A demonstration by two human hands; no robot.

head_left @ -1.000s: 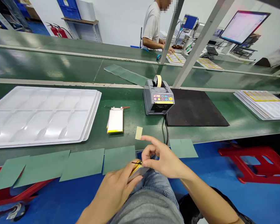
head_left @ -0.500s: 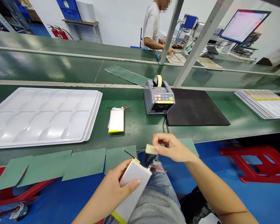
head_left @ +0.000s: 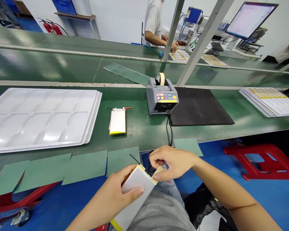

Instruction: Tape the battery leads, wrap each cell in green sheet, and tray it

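It is bright. White shine spots the far green bench (head_left: 62, 61) and white tray (head_left: 44, 112). The sides look stretched, maybe blurry.

Right hand (head_left: 172, 162) covers part of the tape strip (head_left: 158, 171), red wire (head_left: 169, 182) mostly hidden; white tray (head_left: 45, 112) cut off at left!

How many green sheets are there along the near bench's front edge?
5 visible. From the left: first sheet, second sheet, third sheet, fourth sheet beyond the left hand, fifth sheet beyond the right hand. Hands may hide more.
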